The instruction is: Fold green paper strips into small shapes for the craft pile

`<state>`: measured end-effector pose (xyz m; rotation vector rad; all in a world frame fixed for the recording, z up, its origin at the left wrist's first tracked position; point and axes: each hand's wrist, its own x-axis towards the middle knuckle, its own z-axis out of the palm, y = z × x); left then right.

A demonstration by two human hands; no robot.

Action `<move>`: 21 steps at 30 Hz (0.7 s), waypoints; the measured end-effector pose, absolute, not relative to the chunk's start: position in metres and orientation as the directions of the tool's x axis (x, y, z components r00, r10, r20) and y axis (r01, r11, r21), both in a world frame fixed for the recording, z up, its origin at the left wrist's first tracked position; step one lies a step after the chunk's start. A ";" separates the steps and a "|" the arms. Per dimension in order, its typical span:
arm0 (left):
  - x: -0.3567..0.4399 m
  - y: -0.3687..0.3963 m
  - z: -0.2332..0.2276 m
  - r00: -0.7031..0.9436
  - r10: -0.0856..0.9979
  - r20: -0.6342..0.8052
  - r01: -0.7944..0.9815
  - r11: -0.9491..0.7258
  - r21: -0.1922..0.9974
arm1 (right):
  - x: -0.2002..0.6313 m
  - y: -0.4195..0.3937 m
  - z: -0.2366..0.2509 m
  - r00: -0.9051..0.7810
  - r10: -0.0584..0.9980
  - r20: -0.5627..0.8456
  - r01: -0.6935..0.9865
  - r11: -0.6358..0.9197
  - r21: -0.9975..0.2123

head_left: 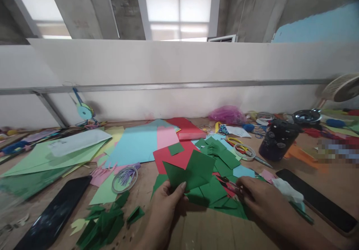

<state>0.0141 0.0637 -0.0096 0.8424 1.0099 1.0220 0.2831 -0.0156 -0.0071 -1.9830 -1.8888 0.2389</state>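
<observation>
My left hand (165, 207) pinches a cut piece of green paper (199, 167) between thumb and fingers, low over the table. The piece has a notch in its upper edge. To its right, my right hand (259, 195) is closed on small scissors (226, 183). Their dark blades point left toward the held paper; I cannot tell whether they touch it. Below and behind lie more green paper pieces (228, 158), overlapping on larger green and red sheets. One small green square (175, 149) rests on the red paper (162, 158).
Dark phones lie at left (56, 212) and right (316, 199). A tape roll (125, 179) and green scraps (103, 223) are left of my hands. At right are a black cup (279, 139), yellow-handled scissors (234, 142) and a fan (342, 87). A white partition (179, 63) stands behind.
</observation>
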 end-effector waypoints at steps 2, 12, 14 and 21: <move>0.014 0.065 -0.012 0.200 0.943 -0.266 -0.279 0.315 0.907 | 0.295 -0.015 -0.010 0.183 0.980 0.076 0.812 -0.107 -0.574; 0.013 0.068 -0.022 0.257 0.932 -0.256 -0.270 0.324 0.907 | 0.281 0.001 0.028 0.120 0.974 -0.193 -0.303 -0.149 -0.941; 0.012 0.069 -0.024 0.254 0.927 -0.277 -0.276 0.344 0.897 | 0.269 0.006 0.034 0.066 0.977 -0.203 -0.356 -0.167 -0.919; 0.012 0.069 -0.020 0.228 0.936 -0.267 -0.296 0.328 0.897 | 0.254 0.009 0.012 0.074 0.969 -0.234 -0.400 -0.186 -0.898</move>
